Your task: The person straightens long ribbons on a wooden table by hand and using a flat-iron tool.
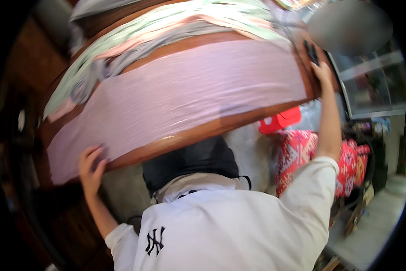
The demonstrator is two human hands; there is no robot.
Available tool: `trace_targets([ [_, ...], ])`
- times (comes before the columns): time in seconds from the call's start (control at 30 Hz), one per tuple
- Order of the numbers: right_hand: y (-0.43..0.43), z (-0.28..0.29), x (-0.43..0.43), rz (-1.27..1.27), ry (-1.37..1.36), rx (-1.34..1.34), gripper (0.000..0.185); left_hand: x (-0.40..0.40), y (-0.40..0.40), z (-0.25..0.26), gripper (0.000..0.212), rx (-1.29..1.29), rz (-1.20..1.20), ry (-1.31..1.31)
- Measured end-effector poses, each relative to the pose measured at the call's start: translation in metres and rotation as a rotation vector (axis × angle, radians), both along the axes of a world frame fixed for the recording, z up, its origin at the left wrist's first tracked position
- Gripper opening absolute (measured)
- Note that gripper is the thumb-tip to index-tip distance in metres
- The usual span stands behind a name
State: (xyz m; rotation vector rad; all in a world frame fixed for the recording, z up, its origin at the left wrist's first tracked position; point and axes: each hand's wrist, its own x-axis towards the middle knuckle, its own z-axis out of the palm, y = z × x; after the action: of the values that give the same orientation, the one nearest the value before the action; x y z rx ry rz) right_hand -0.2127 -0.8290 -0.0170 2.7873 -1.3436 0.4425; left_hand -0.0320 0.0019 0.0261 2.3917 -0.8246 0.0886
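A long piece of thin lilac fabric lies spread over a brown wooden table. My left hand is at the table's near left edge, with its fingers apart and touching the lilac fabric or just above it. At the far right end, my right hand grips a black object, beyond the fabric's right edge. Blur hides what kind of tool it is. Behind the lilac piece lie bunched mint-green fabric, peach fabric and grey fabric.
More grey cloth lies at the far left. Below the table's right end are a red plastic stool and a red patterned cushion. A glass-fronted metal-framed case stands at the right, beside a blurred grey oval.
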Motion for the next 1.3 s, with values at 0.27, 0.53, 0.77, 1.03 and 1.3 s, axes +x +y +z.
trace_targets([
  [0.27,0.203,0.118,-0.020,0.075,-0.918,0.889,0.025,-0.004,-0.011,-0.010,0.028,-0.105,-0.081,-0.008],
  [0.53,0.443,0.086,-0.053,0.623,-0.015,1.661,0.040,0.002,-0.017,-0.025,0.012,-0.144,-0.118,-0.105],
  [0.77,0.547,0.039,0.015,0.455,0.110,2.231,0.030,-0.001,-0.011,-0.023,0.008,-0.241,-0.069,-0.174],
  [1.03,0.620,0.036,0.060,0.230,-0.213,2.352,0.036,-0.013,-0.012,-0.025,0.008,-0.322,-0.097,-0.143],
  [1.3,0.646,0.037,0.072,0.156,-0.401,2.254,0.033,0.007,-0.008,-0.018,0.034,-0.146,0.013,0.040],
])
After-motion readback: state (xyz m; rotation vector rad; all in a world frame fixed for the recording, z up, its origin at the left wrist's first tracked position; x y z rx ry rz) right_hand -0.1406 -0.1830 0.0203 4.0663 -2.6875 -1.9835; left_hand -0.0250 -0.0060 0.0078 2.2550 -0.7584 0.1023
